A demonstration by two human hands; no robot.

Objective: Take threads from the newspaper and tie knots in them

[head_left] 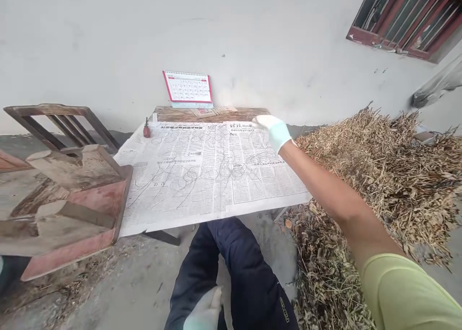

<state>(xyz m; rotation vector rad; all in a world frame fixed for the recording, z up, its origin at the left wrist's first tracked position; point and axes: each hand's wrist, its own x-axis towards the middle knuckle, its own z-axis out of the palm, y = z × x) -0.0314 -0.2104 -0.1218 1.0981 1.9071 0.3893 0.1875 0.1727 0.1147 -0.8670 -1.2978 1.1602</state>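
Note:
My right hand [271, 127], in a white glove with a pale green cuff, is at the far right edge of the newspaper [212, 209] spread over a small table. Its fingers are bent together, and anything between them is too small to make out. My left hand [206, 310], also gloved, is low over my dark trousers and partly cut off by the frame's bottom edge. Its fingers look curled together; anything inside is hidden. Several thin dark curved strands [191, 177] lie across the newspaper. A small dark red bottle [147, 129] with a pointed top stands at its far left.
A desk calendar [189, 86] stands on the table's bare wooden back strip [173, 113] against the white wall. To the left are a wooden chair [68, 109] and an upturned reddish wooden stool [104, 195]. Dry stalks [378, 161] are heaped on the right below a barred window [407, 17].

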